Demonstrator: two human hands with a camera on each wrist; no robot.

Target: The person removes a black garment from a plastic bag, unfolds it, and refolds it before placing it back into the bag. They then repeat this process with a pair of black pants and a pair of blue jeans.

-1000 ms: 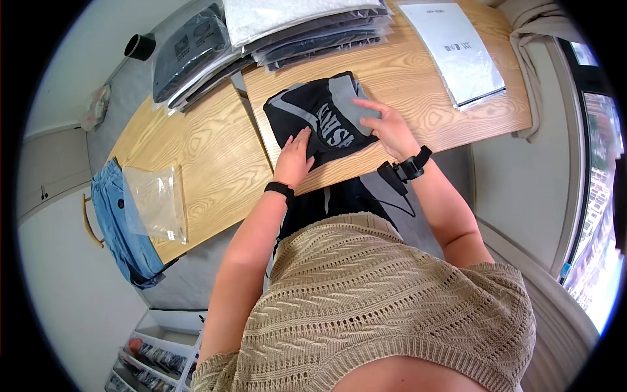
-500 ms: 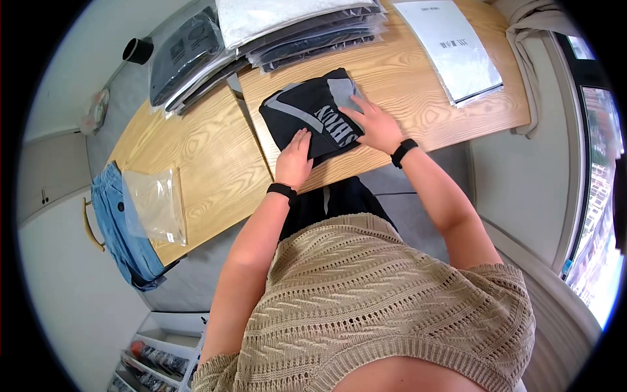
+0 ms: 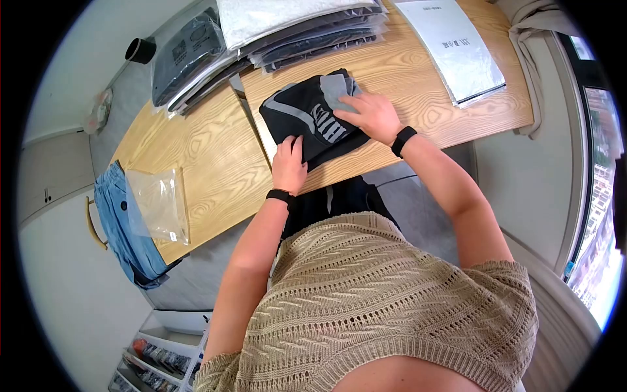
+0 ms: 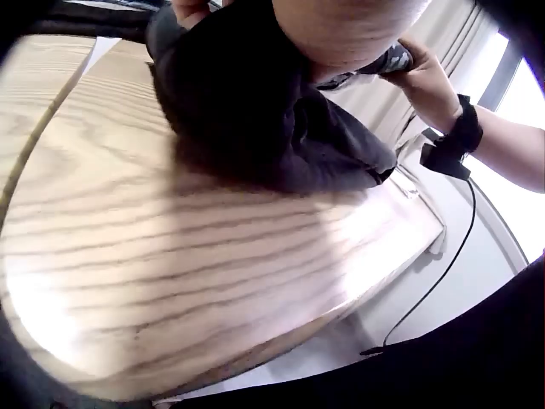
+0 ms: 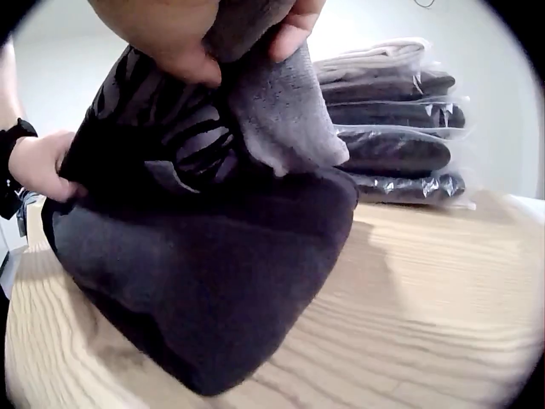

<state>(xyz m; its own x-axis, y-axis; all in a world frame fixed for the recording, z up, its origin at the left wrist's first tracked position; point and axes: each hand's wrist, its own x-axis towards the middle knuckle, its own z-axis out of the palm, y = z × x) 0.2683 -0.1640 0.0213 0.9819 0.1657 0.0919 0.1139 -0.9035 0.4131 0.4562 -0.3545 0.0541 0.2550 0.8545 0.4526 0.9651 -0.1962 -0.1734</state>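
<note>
A folded black garment (image 3: pixel 297 124) with grey panels and large grey lettering lies near the table's front edge, between both hands. My left hand (image 3: pixel 289 168) grips its near left edge; in the right wrist view the left thumb (image 5: pixel 64 186) shows at that edge. With my right hand (image 3: pixel 377 119) I pinch the grey panel at the far right. Seen from the right wrist, this grey cloth (image 5: pixel 285 111) is raised between thumb and fingers, above a plain dark lower layer (image 5: pixel 213 264). The left wrist view shows dark cloth (image 4: pixel 238 94) bunched under the left hand.
Bagged folded clothes (image 3: pixel 313 32) are stacked at the back, beside another bagged pile (image 3: pixel 189 55). A flat white package (image 3: pixel 457 52) lies back right. Blue jeans (image 3: pixel 127 222) and a clear plastic bag (image 3: pixel 160 202) lie at the left edge. A seam (image 3: pixel 248 117) crosses the table.
My right hand has moved in over the garment and taken up the grey panel, shifting the lettering. My left hand has slid slightly left and its fingers have curled at the edge.
</note>
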